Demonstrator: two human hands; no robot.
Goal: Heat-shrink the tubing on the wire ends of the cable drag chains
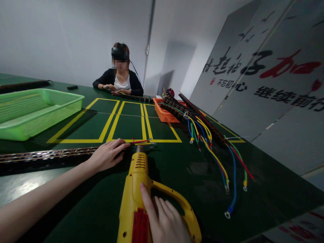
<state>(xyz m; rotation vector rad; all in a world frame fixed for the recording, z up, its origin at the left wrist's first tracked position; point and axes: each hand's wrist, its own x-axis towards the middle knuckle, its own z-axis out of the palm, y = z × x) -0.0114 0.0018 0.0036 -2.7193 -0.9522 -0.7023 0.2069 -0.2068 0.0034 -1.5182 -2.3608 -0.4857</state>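
Note:
A yellow heat gun point(135, 175) with a red panel is gripped by my right hand point(167, 219), its index finger laid along the body. The gun's metal nozzle points away from me, just below several thin wires point(140, 142), red and yellow among them, with ring terminals at their ends. My left hand point(108, 153) has its fingers closed on these wires, palm down. They come out of a long dark wire harness point(50, 156) that lies across the table to the left. My left fingertips are partly hidden.
A green plastic basket point(19, 133) stands at the left. Right of centre, an orange basket point(165, 115) bears several dark harnesses point(174, 104), their coloured wires point(234, 175) with ring terminals spreading over the green table point(182, 189). Across the table a person point(121, 79) in a headset handles another harness.

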